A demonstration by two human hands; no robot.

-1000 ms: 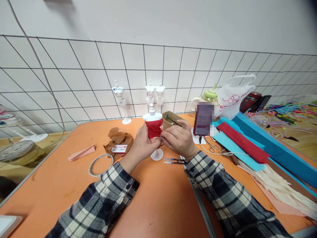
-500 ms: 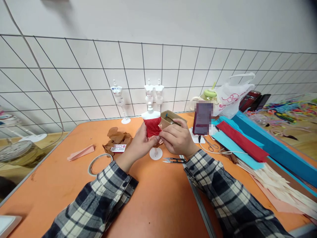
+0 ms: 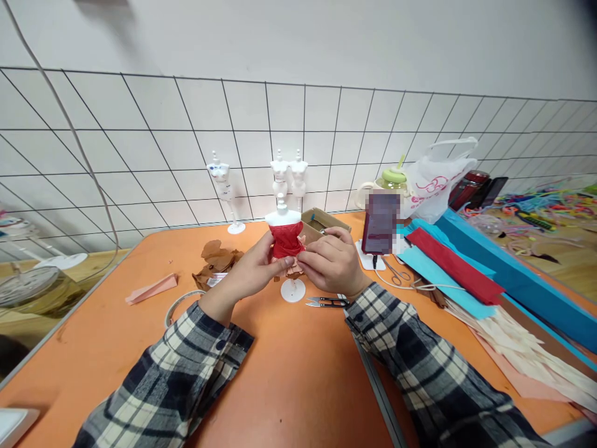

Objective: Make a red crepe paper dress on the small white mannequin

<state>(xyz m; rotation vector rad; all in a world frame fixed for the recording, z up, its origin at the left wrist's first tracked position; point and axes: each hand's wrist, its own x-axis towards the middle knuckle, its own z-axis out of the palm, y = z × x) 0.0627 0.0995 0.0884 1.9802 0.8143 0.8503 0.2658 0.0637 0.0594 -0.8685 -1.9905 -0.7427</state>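
Observation:
A small white dress form (image 3: 282, 216) stands upright on its round base, its torso wrapped in red crepe paper (image 3: 285, 239). Pinkish, crumpled paper shows below and at the right edge of the red. My left hand (image 3: 254, 264) is closed around the form's left side, thumb across the front at the lower edge of the red. On the other side my right hand (image 3: 331, 258) pinches at the wrap's right edge; the fingertips hide exactly what is between them. Thread snips (image 3: 326, 303) lie on the table below my right hand.
Brown crumpled paper (image 3: 217, 261), a tape roll (image 3: 175, 308) and a pink strip (image 3: 152, 289) lie left. Behind are more dress forms (image 3: 224, 180) and a cardboard box (image 3: 326, 221). To the right stand a phone (image 3: 380, 230), coloured paper strips (image 3: 454, 264) and scissors (image 3: 396, 274).
My left hand has shifted slightly left and its thumb sits lower on the wrap. My right hand keeps its pinch at the right edge. The view has drifted a little.

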